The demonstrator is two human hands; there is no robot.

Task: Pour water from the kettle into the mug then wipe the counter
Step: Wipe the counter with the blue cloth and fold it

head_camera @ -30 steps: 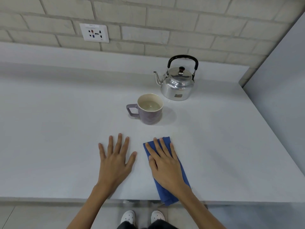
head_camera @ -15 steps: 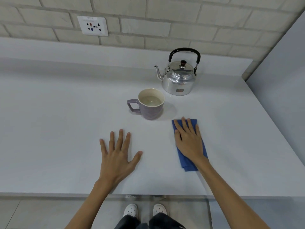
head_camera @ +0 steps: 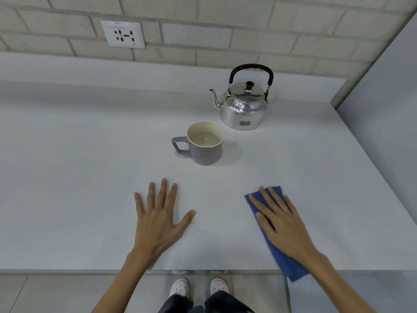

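Bare forearms, dark trousers (head_camera: 180,303), and white perforated clogs (head_camera: 179,287).

A white plastic wall socket (head_camera: 123,34) sits in the pale grey brick wall (head_camera: 248,23), far ahead of the fingers (head_camera: 164,188) of the left hand (head_camera: 158,224) and a little to their left. A smooth grey vertical panel (head_camera: 388,86) stands ahead of the right hand (head_camera: 282,224) fingers, to their right. Behind both wrists, low down, a pair of white perforated shoes (head_camera: 179,288) and dark trousers (head_camera: 203,303) show over grey floor tiles (head_camera: 56,294).

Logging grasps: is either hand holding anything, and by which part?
Nothing is gripped. The right hand lies flat on the blue cloth, pressing its middle; the left hand is empty.
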